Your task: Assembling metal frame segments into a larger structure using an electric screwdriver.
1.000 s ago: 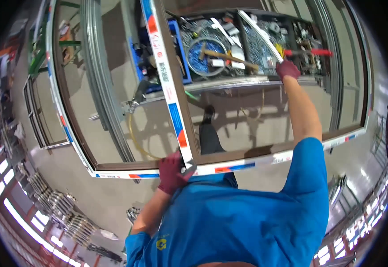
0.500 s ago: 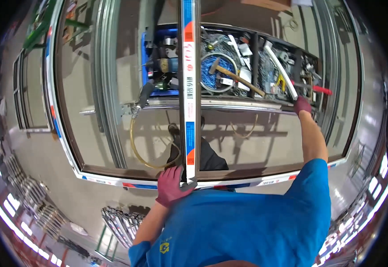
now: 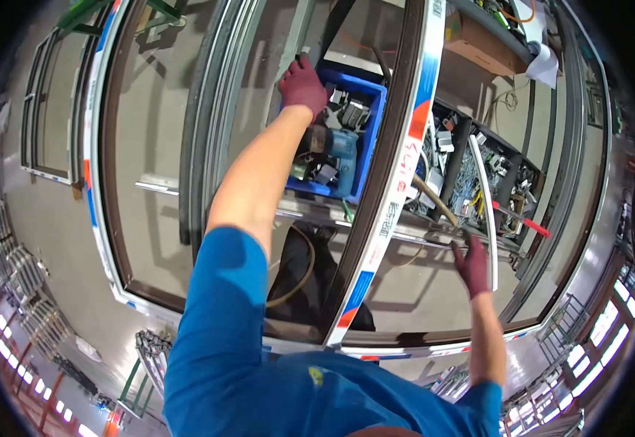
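Observation:
My left hand (image 3: 304,87), in a maroon glove, is stretched far forward at the left rim of a blue bin (image 3: 372,138). Its fingers bend down beside a grey metal profile, and their tips are hidden. Inside the bin lie a blue power tool (image 3: 344,154) and several small metal parts. My right hand (image 3: 472,266), gloved alike, is over the near right part of the frame, thumb and fingers apart. Along its right side runs a long white strip (image 3: 485,186), whose far end lies over the parts box. A hammer's wooden handle (image 3: 436,200) lies left of the strip.
A large frame with a brown inner edge and a white taped crossbar (image 3: 397,189) surrounds my reach. Below it stands a compartmented box of hardware, with a red-handled tool (image 3: 528,221) on it. Long grey profiles (image 3: 219,109) lie left; a cardboard box (image 3: 481,45) sits far right.
My left hand has left the frame's near edge and reached forward to the blue bin. My right hand has come nearer, and the white strip extends closer to me. The view has turned.

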The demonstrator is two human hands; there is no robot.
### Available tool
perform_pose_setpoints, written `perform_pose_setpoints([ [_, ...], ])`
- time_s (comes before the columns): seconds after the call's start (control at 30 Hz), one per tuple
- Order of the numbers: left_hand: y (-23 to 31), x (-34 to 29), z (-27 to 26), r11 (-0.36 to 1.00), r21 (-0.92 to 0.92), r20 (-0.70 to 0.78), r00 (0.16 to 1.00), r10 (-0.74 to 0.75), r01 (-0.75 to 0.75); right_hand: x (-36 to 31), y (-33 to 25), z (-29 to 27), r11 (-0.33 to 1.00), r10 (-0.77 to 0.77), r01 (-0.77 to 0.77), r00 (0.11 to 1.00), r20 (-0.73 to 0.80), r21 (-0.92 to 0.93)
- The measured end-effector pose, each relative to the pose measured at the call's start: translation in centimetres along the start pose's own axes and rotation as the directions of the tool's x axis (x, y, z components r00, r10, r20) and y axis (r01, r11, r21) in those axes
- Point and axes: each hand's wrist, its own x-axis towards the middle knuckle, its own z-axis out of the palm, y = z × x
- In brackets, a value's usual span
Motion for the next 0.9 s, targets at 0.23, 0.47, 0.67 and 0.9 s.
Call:
perform_pose_setpoints([
  [0.23, 1.8, 5.2, -0.2, 0.959, -0.279, 0.242, 0.970, 0.028, 0.042, -2.1, -13.0, -1.9, 0.891, 0.156, -0.209, 0.975, 0.160, 0.403],
  [0.47, -3.5, -12.0, -10.6, 0.643, -0.757, 0.169, 0.985, 0.023, 0.115, 7.2, -28.4, -9.1, 0.629, 0.030, 0.302, 0.911, -0.411, 0.717],
  [0.67, -2.6, -29.5, -19.5, 0.467, -0.850, 0.310, 0.948, 0.074, 0.242, 10.9, -37.3, -3.8, 0.555, 0.139, 0.194, 0.937, -0.320, 0.809],
  [0.9, -3.2, -40.0, -22.2, 0.411, -0.906, 0.171, 0.975, 0.141, 0.099, 0.1, -37.3, -3.9, 0.147, 0.001, 0.100, 0.995, -0.101, 0.984],
])
